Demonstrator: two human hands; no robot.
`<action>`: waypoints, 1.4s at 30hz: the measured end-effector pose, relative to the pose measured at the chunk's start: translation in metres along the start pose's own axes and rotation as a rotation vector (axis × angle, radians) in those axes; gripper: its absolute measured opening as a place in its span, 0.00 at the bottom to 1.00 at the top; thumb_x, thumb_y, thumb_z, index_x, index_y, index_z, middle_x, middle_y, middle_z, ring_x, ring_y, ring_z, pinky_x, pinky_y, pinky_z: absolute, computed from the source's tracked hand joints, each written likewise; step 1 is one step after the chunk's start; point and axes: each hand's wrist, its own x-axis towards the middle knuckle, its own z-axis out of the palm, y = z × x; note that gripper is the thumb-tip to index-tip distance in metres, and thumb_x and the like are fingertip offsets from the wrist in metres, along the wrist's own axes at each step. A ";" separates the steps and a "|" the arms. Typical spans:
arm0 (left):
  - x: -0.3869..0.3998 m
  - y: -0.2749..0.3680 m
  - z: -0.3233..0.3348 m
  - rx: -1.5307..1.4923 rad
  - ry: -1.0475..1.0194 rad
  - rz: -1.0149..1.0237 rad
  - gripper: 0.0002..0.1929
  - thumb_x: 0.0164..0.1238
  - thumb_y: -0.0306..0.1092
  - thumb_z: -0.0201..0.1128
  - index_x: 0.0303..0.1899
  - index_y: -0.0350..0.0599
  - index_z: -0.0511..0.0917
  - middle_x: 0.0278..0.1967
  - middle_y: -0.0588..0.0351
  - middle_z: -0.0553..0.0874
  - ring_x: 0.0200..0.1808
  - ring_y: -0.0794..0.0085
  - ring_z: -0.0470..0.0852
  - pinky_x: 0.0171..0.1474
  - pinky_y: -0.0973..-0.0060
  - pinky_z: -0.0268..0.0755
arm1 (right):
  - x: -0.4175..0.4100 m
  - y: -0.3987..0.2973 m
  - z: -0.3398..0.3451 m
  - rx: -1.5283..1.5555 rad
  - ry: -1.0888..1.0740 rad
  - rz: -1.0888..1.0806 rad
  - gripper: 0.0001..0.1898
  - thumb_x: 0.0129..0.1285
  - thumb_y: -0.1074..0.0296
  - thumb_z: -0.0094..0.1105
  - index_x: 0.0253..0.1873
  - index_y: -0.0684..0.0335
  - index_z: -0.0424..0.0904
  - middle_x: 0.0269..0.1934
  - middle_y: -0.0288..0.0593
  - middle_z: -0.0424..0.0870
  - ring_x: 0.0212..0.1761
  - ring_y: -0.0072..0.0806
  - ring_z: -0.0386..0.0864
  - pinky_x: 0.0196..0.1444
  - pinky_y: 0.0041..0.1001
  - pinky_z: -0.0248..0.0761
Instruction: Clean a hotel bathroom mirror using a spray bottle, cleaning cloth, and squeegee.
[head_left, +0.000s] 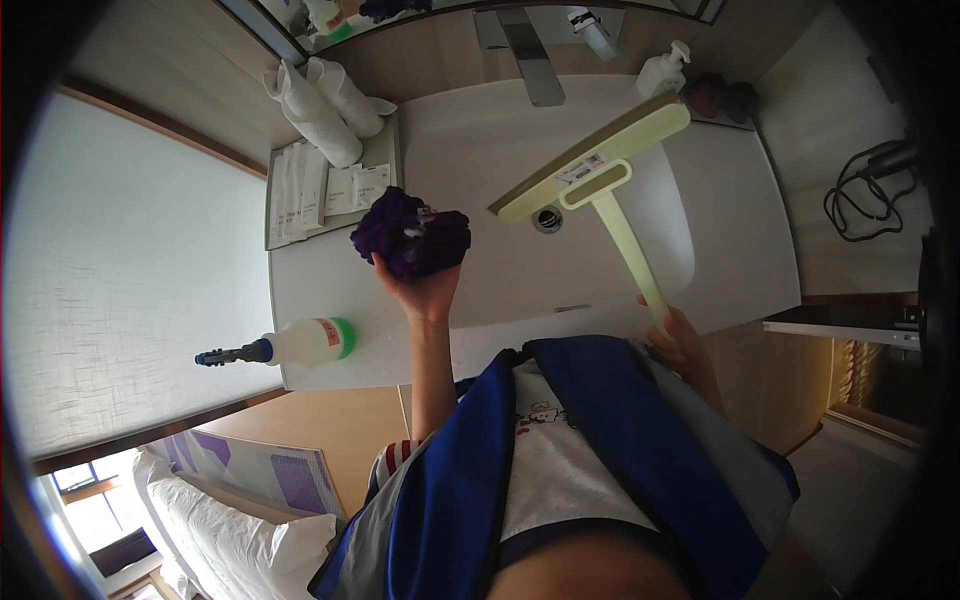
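My left hand (424, 289) grips a bunched dark purple cloth (411, 234) above the left part of a white washbasin (480, 262). A pale green squeegee (592, 165) is in my right hand (679, 341), held by the lower end of its handle; its blade is raised and slants over the basin, near the drain (547, 219). To the left of my left forearm is a spray bottle (307, 343) with a blue and black nozzle and green liquid at its base, at the counter's left front edge.
A chrome faucet (532, 67) juts over the basin's back. A tray (300, 241) at the left bears wrapped toiletry packets and rolled white items (319, 112). A white pump bottle (662, 71) stands at the back right. A black cord (862, 195) hangs at the right wall.
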 end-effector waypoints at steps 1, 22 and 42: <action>0.002 0.000 0.000 0.032 0.049 0.012 0.34 0.51 0.60 0.53 0.57 0.52 0.61 0.55 0.57 0.67 0.59 0.65 0.61 0.63 0.60 0.47 | 0.000 -0.002 0.003 -0.005 -0.124 -0.006 0.26 0.62 0.57 0.47 0.62 0.63 0.54 0.11 0.32 0.60 0.05 0.13 0.54 0.03 0.14 0.47; 0.028 -0.015 0.020 0.229 -0.031 0.401 0.28 0.60 0.57 0.45 0.48 0.39 0.66 0.37 0.50 0.77 0.39 0.66 0.76 0.44 0.69 0.71 | 0.030 0.004 0.079 -1.067 -0.093 0.008 0.25 0.65 0.46 0.34 0.30 0.66 0.68 0.23 0.38 0.67 0.28 0.24 0.64 0.35 0.23 0.60; 0.000 -0.017 0.125 0.170 0.096 0.692 0.31 0.55 0.63 0.45 0.51 0.47 0.67 0.43 0.50 0.75 0.47 0.60 0.73 0.55 0.59 0.61 | 0.047 0.008 0.082 -0.899 0.055 -0.053 0.22 0.65 0.48 0.36 0.30 0.63 0.65 0.17 0.34 0.66 0.19 0.20 0.61 0.24 0.21 0.59</action>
